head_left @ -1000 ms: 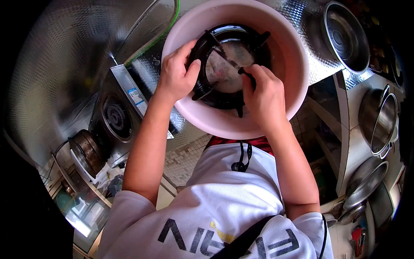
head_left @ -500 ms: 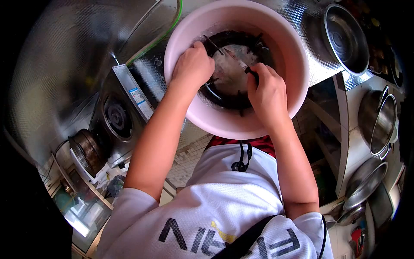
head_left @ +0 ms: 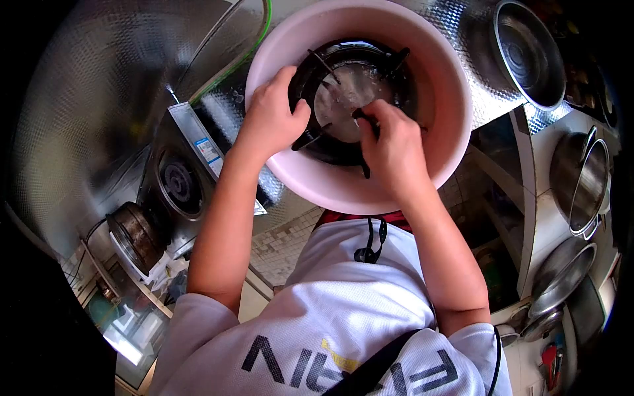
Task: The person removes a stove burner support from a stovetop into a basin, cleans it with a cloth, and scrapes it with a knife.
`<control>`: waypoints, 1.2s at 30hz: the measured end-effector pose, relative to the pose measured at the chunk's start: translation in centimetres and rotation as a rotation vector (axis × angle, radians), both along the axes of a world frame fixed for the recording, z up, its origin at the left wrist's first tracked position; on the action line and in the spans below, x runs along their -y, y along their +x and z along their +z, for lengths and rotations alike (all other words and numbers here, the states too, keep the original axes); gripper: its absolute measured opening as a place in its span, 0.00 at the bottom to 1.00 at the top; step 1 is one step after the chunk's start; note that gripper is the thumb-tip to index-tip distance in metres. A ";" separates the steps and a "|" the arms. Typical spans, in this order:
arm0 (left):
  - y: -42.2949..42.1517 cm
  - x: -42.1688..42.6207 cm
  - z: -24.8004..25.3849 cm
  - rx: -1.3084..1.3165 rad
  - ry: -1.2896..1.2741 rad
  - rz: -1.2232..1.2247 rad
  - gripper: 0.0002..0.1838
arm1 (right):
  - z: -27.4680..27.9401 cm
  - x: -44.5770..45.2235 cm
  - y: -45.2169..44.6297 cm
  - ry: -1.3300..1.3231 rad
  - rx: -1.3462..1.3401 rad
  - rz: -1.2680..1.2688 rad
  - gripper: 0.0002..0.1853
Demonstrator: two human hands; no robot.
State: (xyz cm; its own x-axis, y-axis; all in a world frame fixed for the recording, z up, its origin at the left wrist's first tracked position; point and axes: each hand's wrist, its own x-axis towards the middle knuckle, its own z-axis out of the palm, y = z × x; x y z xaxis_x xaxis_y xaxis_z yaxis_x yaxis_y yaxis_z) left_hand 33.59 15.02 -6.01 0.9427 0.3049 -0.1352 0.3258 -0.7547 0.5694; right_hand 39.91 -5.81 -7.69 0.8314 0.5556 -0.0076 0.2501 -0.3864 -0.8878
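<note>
A pink basin (head_left: 449, 125) holds shallow, cloudy water and a round black stove grate (head_left: 362, 53) with several prongs. On the left side, my left hand (head_left: 272, 115) grips the grate's rim, thumb inside the ring and fingers toward the basin wall. Closed around a black-handled knife (head_left: 360, 114), my right hand (head_left: 394, 142) is over the grate's lower right. Much of the handle is hidden by the fingers, and the blade is hard to make out now.
A gas stove burner (head_left: 178, 183) and a dark pot (head_left: 134, 228) are to the left. A metal pan (head_left: 527, 56) sits on the foil-like counter at the upper right. Further right are a steel pot (head_left: 584, 185) and a metal bowl (head_left: 561, 274).
My left hand has moved left and slightly down, its thumb now spread from the fingers. The grate has shifted slightly left. My right hand has moved left with the knife, whose blade showed earlier.
</note>
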 end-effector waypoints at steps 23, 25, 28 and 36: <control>-0.1 -0.4 -0.5 -0.032 -0.051 0.008 0.26 | 0.6 -0.5 -1.4 0.033 -0.108 0.009 0.09; 0.0 -0.2 -0.2 -0.052 -0.030 0.007 0.26 | 1.1 -0.6 -1.8 0.048 -0.141 0.001 0.10; 0.3 -0.1 0.0 -0.118 -0.033 0.030 0.25 | 1.1 -0.6 -1.8 0.042 -0.156 -0.035 0.10; 0.3 -0.4 -0.5 -0.094 -0.066 0.021 0.25 | 0.2 -0.7 -1.6 0.068 -0.195 -0.046 0.10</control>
State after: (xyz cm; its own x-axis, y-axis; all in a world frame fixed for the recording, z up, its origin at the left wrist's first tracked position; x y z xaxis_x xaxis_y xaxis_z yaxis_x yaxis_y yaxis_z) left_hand 33.85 15.39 -6.52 0.9187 0.3116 -0.2429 0.3949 -0.7090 0.5843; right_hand 38.29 -5.06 -7.49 0.8423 0.5219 -0.1346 0.0544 -0.3307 -0.9422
